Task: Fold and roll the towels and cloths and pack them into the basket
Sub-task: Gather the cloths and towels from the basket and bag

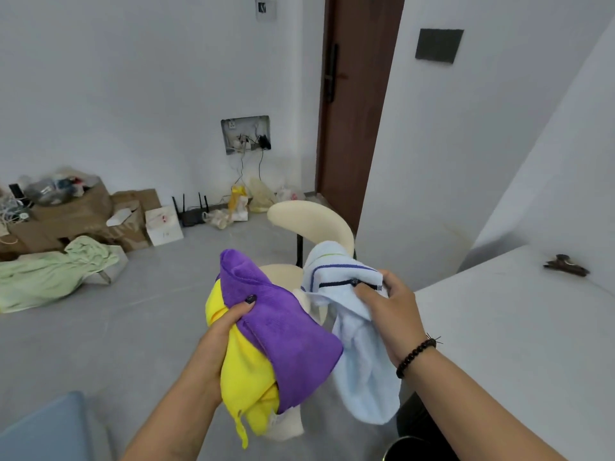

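My left hand grips a purple cloth and a yellow cloth bunched together, both hanging in the air in front of me. My right hand grips a light blue towel with dark blue stripes near its top edge; the towel droops down below the hand. A light green towel lies crumpled on the floor at the left. No basket is in view.
A cream chair stands just behind the cloths. A white table is at the right with a small dark object on it. Cardboard boxes, a router and bags line the far wall. A blue surface is at lower left.
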Demonstrator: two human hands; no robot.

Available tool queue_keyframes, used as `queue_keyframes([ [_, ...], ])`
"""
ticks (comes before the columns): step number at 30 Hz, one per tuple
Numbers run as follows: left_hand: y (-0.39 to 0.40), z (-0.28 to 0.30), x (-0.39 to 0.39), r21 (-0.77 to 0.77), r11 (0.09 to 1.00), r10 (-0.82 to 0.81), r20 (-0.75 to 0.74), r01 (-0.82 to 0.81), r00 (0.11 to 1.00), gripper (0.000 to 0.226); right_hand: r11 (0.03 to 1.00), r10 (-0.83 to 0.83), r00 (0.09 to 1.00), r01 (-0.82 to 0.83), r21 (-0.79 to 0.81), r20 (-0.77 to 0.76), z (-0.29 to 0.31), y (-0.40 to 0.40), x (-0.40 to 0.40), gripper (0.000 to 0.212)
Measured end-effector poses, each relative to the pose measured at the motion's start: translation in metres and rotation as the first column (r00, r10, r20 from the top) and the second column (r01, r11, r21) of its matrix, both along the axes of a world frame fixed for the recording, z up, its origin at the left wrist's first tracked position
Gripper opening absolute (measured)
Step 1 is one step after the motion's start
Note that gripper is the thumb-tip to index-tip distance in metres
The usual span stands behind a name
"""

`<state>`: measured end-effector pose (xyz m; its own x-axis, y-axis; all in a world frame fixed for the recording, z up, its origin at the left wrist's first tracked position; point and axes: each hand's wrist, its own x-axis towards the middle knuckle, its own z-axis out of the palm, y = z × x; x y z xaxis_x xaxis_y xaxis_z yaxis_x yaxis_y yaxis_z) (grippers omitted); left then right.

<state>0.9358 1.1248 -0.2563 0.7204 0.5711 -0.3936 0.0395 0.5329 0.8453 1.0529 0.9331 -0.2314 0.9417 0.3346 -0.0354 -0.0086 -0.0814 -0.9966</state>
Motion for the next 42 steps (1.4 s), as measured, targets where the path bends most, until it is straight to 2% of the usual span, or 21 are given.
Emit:
queue_keyframes([
  [1,0.008,-0.002,0.006,-0.093,0.996,0.001,0.064,0.005,0.998,0.029,1.0,-0.003,1.0,0.003,-0.003,0.008,-0.001,0.013,0.005,0.012],
  [2,0.015,-0.003,0.013,-0.151,0.989,0.004,0.062,0.005,0.998,0.026,1.0,-0.005,1.0,0.005,-0.007,0.02,-0.003,0.027,0.01,0.009],
  [4,0.038,-0.006,0.009,-0.183,0.98,-0.058,0.127,0.08,0.99,0.026,1.0,0.0,0.998,0.002,-0.027,0.058,-0.007,0.056,0.021,0.006],
  [7,0.089,-0.011,0.019,-0.183,0.976,-0.101,0.114,0.121,0.988,0.033,0.997,-0.019,0.993,0.028,-0.07,0.119,-0.013,0.101,0.037,0.025],
  [9,0.122,-0.01,0.029,-0.199,0.966,-0.148,0.089,0.163,0.985,0.026,0.993,-0.06,0.989,0.072,-0.09,0.132,-0.018,0.129,0.05,0.027],
  [13,0.181,-0.014,0.049,-0.156,0.975,-0.146,0.088,0.159,0.985,0.021,0.976,-0.183,0.975,0.195,-0.094,0.127,-0.035,0.172,0.074,0.045],
  [18,0.228,-0.027,0.09,-0.174,0.971,-0.159,0.039,0.164,0.986,0.025,0.935,-0.302,0.947,0.317,-0.162,0.112,-0.054,0.209,0.109,0.04],
  [22,0.253,-0.041,0.134,-0.194,0.963,-0.187,0.032,0.189,0.982,0.024,0.872,-0.337,0.913,0.394,-0.291,0.229,-0.07,0.228,0.143,0.04],
  [25,0.266,-0.049,0.171,-0.189,0.964,-0.184,0.034,0.187,0.982,0.031,0.826,-0.366,0.889,0.447,-0.343,0.276,-0.081,0.235,0.173,0.044],
  [33,0.297,-0.066,0.257,-0.186,0.946,-0.266,0.014,0.264,0.964,0.041,0.825,-0.435,0.895,0.439,-0.356,0.096,-0.099,0.246,0.242,0.038],
  [38,0.324,-0.08,0.299,-0.201,0.936,-0.297,-0.005,0.29,0.955,0.042,0.894,-0.336,0.942,0.324,-0.309,0.015,-0.1,0.268,0.273,0.041],
  [42,0.352,-0.1,0.332,-0.219,0.925,-0.327,-0.044,0.31,0.944,0.042,0.924,-0.319,0.947,0.301,-0.236,-0.039,-0.098,0.306,0.302,0.046],
])
